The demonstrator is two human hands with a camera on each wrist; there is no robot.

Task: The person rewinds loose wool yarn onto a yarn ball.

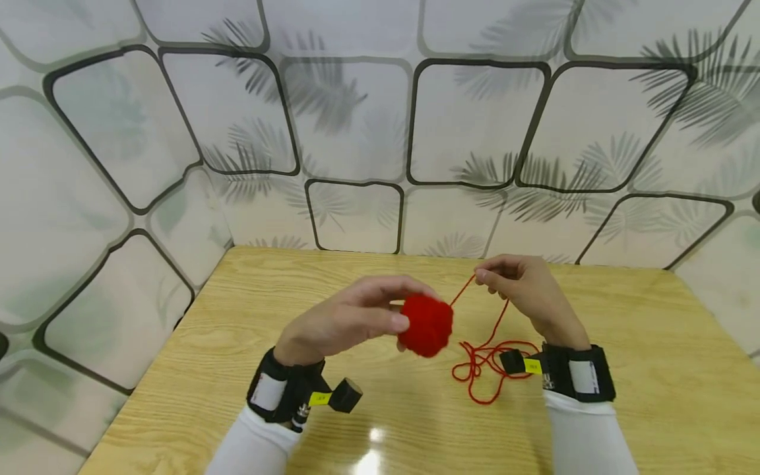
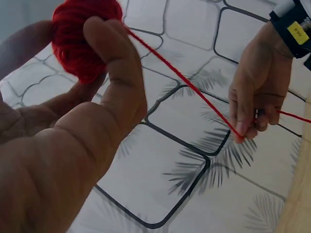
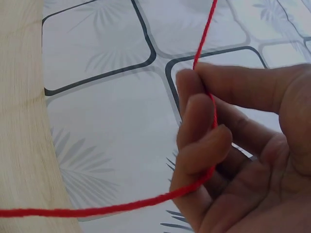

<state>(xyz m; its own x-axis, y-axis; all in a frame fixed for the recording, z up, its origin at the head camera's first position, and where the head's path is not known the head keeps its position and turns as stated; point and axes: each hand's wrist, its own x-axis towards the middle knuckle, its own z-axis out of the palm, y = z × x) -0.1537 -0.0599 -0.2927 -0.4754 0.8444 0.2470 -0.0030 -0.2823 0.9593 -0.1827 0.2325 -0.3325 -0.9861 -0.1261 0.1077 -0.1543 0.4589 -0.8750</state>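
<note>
A ball of red yarn [image 1: 426, 325] is held above the table by the left hand [image 1: 350, 316], thumb on the near side and fingers behind. From the ball, a taut strand [image 2: 182, 77] runs to the right hand [image 1: 519, 287], which pinches it between thumb and index finger. In the right wrist view the yarn [image 3: 213, 109] passes along the curled fingers [image 3: 197, 114] and trails off to the left. Below the right hand, a loose tangle of red yarn [image 1: 488, 363] lies in loops on the wooden table [image 1: 249, 290].
Behind the table stands a wall [image 1: 356, 119] with a pattern of dark rounded outlines and grey leaves. Each wrist wears a black strap with a small camera, the left camera [image 1: 346, 396] and the right camera [image 1: 512, 361]. Light glares off the table's near part.
</note>
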